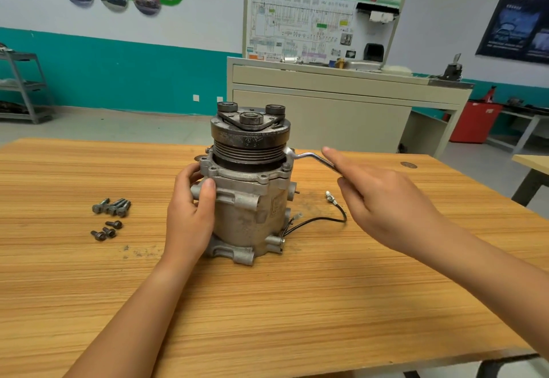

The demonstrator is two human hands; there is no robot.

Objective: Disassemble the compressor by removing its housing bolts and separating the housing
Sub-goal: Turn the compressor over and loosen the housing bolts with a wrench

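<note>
At table centre: compressor (246,217) upright on the wooden table (297,303), grooved pulley (249,143) and clutch plate uppermost, mounting ears down on the wood.

Left hand (190,214): grips the housing's left side just under the top flange, thumb across the front, fingers wrapped round the back. It covers that side of the casting.

Right hand (383,199): holds the handle of a cranked wrench (309,156), index finger laid out straight along it. The wrench's ring end sits at the flange's right rear corner, close against the pulley. The hand hides the handle's far end. One bolt head (285,166) shows seated on the flange's right front corner.

Around it:
- Long bolts (112,207), loose, bunched on the table left of the compressor; short bolts (107,229) just nearer than them.
- Black wire (320,219) loops from the housing base out to the right and ends in a pale connector (330,197), under the right hand.
- Behind the table: beige cabinet (326,110) carrying a wiring-diagram board (312,21); red bin (472,122) to its right; grey shelf rack (23,86) far left.

Writing: "HV" legible on the board; the rest of its text is too small. Large Chinese characters on the wall above are cut off. Nameplate (274,204) on the housing unreadable.
</note>
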